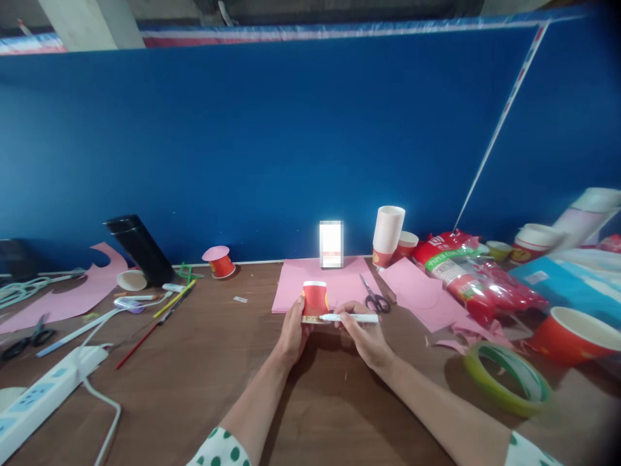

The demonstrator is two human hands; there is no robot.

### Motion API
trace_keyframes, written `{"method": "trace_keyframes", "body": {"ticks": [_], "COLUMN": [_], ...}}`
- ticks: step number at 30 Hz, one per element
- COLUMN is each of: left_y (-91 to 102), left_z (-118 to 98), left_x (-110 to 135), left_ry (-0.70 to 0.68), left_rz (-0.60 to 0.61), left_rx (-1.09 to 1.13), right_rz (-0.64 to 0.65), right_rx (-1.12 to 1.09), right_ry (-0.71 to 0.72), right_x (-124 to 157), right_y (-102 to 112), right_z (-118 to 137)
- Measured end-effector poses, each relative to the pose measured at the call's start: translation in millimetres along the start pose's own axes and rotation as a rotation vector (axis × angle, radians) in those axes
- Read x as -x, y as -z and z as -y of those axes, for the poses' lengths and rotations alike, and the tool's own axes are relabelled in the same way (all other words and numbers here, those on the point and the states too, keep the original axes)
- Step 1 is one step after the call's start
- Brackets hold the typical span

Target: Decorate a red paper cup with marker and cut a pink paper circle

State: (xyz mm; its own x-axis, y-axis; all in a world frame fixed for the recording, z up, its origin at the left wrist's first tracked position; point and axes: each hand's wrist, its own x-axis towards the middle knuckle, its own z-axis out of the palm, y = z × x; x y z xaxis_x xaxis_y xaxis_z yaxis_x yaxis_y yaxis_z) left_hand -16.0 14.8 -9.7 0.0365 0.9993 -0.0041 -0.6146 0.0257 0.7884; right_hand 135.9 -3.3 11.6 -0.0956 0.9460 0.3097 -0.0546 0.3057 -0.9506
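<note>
In the middle of the head view, my left hand (292,333) is closed around the side of a red paper cup (315,298) with a white edge at its top. A white marker (359,318) is pinched in my right hand (367,341). The marker points left, and its tip is at the lower part of the cup, close enough that I cannot tell whether it touches. Just beyond my hands lies a stack of pink paper (291,285), with purple-handled scissors (377,301) at its right edge. A small device with a bright screen (331,244) stands behind the cup.
Stacked paper cups (388,230), cut pink sheets (417,294), a red cup package (456,272) and green-yellow tape (507,382) crowd the right. On the left are a black bottle (143,252), a power strip (48,395), pens and a red cup with a pink disc (222,265).
</note>
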Motion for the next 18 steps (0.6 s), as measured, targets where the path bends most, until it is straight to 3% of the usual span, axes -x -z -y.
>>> {"method": "trace_keyframes", "body": {"ticks": [18], "left_y": [-2.0], "left_z": [-0.4], "left_x": [0.5], "left_ry": [-0.034], "left_rz": [0.022], "left_rx": [-0.001], "right_rz": [0.031], "right_rx": [0.034], "right_ry": [0.001], "right_x": [1.0], "right_y": [-0.4], "right_z": [3.0]}}
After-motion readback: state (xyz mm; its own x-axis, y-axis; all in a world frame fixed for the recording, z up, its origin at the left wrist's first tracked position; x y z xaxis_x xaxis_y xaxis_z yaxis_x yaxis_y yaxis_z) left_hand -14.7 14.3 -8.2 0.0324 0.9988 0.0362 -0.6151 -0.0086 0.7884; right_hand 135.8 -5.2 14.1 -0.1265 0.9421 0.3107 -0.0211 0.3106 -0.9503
